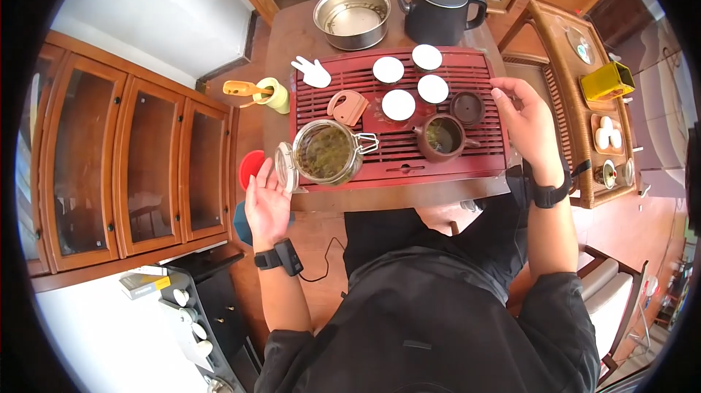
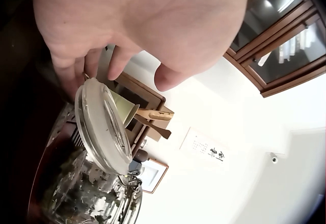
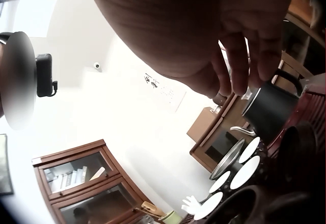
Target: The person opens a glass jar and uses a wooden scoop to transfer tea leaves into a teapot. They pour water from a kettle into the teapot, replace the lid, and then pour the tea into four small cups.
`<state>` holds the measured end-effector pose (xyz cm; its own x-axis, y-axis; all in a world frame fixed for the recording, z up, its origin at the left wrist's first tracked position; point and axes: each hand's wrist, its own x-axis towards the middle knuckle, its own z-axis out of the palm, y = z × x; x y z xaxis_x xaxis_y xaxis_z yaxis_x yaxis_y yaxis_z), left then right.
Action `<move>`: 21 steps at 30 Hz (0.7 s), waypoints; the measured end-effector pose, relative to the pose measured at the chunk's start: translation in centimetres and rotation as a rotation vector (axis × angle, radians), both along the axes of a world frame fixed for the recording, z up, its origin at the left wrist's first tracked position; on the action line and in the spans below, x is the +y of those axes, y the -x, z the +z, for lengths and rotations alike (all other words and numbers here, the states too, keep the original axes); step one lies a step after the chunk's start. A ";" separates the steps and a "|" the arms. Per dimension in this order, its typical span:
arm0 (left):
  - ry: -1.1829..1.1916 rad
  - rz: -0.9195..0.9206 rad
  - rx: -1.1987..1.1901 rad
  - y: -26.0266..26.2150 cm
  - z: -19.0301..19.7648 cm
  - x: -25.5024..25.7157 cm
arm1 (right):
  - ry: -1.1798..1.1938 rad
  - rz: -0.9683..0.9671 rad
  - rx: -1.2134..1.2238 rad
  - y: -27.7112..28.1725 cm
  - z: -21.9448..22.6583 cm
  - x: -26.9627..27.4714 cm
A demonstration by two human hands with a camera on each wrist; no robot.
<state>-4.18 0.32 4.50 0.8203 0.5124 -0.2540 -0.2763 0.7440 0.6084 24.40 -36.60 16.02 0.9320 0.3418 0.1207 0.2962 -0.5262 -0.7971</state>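
A glass jar [image 1: 326, 152] of dry tea leaves stands at the front left of the red slatted tea tray [image 1: 467, 64], its hinged lid [image 1: 285, 168] swung open to the left. My left hand [image 1: 266, 192] hovers palm up just beside that lid, fingers relaxed and holding nothing. In the left wrist view my left hand's fingertips [image 2: 76, 78] come right up to the lid [image 2: 102, 124]. My right hand [image 1: 520, 112] floats over the tray's right edge, loosely open and empty. Near it sit an open brown clay teapot [image 1: 442, 136] holding leaves and its lid [image 1: 467, 107].
Several white cups [image 1: 399, 104] stand mid-tray beside a brown wooden piece [image 1: 348, 107]. Behind the tray are a black kettle [image 1: 440, 8] and a steel bowl [image 1: 352, 17]. A green cup of wooden tools [image 1: 276, 94] stands left; a wicker side table [image 1: 566, 112] with a yellow box [image 1: 607, 81] right.
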 end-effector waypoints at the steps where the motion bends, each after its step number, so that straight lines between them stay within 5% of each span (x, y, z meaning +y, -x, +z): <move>1: -0.009 0.001 0.006 0.0 0.0 0.0 | -0.004 0.023 -0.015 0.4 0.6 0.3; 9: -0.216 -0.070 0.137 1.2 -1.4 2.7 | -0.080 0.163 -0.189 1.9 1.8 1.2; 16: -0.518 0.063 0.230 -0.9 2.6 7.6 | -0.063 0.174 -0.200 2.3 1.9 0.5; 21: -0.683 0.228 0.229 -1.7 6.2 6.5 | 0.097 0.154 -0.042 3.5 2.2 -0.4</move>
